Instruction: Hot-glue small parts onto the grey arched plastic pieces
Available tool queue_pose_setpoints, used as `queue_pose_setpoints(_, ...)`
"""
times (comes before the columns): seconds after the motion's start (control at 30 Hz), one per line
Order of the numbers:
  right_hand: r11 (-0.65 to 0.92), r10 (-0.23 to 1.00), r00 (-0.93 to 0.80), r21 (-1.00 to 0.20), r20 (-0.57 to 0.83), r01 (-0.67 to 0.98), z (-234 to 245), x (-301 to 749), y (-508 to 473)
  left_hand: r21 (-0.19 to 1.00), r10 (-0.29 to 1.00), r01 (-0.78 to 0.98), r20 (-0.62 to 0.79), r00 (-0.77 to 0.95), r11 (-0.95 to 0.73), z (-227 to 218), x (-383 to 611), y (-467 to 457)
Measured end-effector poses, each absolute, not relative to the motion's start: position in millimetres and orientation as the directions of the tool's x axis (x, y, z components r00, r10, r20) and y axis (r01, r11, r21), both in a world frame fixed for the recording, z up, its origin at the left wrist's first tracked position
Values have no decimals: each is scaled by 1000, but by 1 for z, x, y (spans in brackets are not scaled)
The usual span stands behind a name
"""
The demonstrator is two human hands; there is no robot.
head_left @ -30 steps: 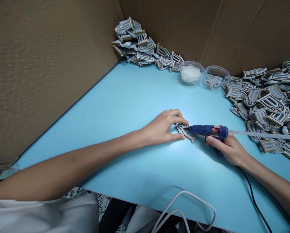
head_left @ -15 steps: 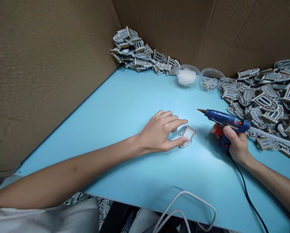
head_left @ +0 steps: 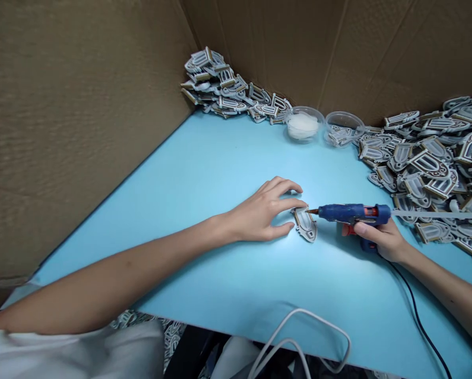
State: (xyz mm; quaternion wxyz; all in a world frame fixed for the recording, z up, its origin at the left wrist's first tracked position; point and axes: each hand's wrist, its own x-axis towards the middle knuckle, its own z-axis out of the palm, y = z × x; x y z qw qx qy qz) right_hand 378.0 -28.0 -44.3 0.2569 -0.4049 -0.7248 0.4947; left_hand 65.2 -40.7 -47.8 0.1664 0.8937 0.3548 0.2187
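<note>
A small arched white piece with brown trim (head_left: pixel 306 225) lies flat on the blue tabletop, its rounded end toward me. My left hand (head_left: pixel 271 208) rests just left of it with fingers spread; the index fingertip is at the piece's upper edge, and whether it touches is hard to tell. In my right hand (head_left: pixel 384 239) is a blue hot glue gun (head_left: pixel 348 213) with a long clear glue stick (head_left: pixel 433 214) out of its back. The gun's nozzle tip is at the upper part of the piece.
Similar pieces form a large pile (head_left: pixel 425 168) at right and a smaller pile (head_left: pixel 224 87) at the back. Two clear tubs stand between them, one with white discs (head_left: pixel 302 126), one with pieces (head_left: pixel 341 137). Cardboard walls (head_left: pixel 89 105) enclose the table. A white cable loop (head_left: pixel 318 318) crosses the front edge.
The glue gun has come down and left, its nozzle now at the piece. The piece has turned so its rounded end points toward me. My left hand has shifted slightly left, thumb off the piece.
</note>
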Motion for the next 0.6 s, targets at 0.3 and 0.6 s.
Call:
queue_pose_setpoints(0.3,334,815,-579,-811,-7,480,-39,369,-32,463,729,578,275,627,-672,-52,65,-40)
queue_pose_setpoints(0.6,362,786,-617,-783,-35,506,-38,364,-30,471,738,591,231,634,-655,-53,65,-39)
